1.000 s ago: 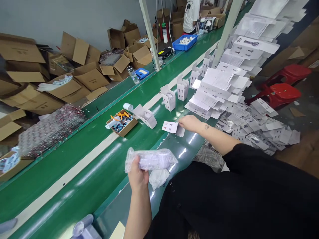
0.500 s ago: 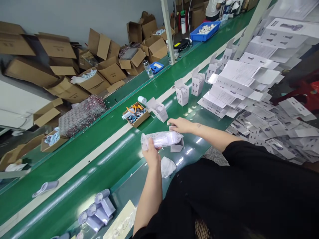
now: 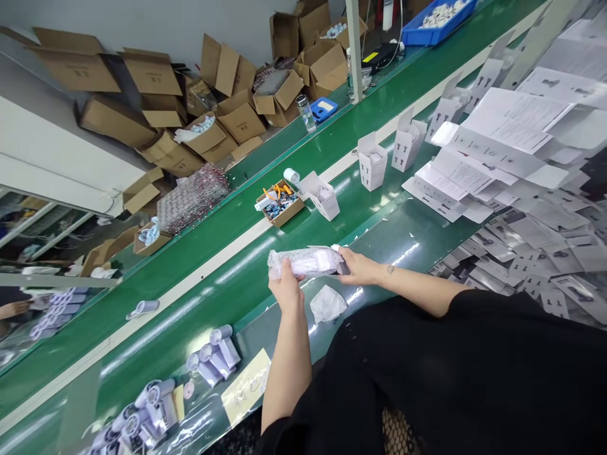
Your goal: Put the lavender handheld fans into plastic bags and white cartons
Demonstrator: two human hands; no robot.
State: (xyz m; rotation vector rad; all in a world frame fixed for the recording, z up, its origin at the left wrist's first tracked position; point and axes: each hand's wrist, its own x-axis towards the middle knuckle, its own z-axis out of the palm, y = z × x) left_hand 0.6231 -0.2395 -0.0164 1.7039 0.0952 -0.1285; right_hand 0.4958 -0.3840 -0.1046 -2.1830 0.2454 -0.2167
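My left hand [image 3: 286, 287] is closed round one end of a pale purple item in a clear plastic bag [image 3: 303, 261], held over the green conveyor belt [image 3: 199, 253]. My right hand [image 3: 356, 266] grips the bag's other end together with a small white card or folded carton, partly hidden behind it. A crumpled clear bag [image 3: 327, 304] lies on the belt's near edge just below my hands. Both forearms are bare; my black sleeve and clothing fill the lower right.
Several open white cartons [image 3: 370, 165] stand on the belt. A small cardboard box of tools [image 3: 279, 203] sits beside one. Flat white cartons [image 3: 502, 145] are piled at the right. Purple cylinders [image 3: 213, 360] lie at the lower left. Brown boxes [image 3: 156, 120] crowd the far side.
My right hand picked up a white card from the belt and brought it to the bagged item. My left hand lifted the bag toward it. The view swung left and down.
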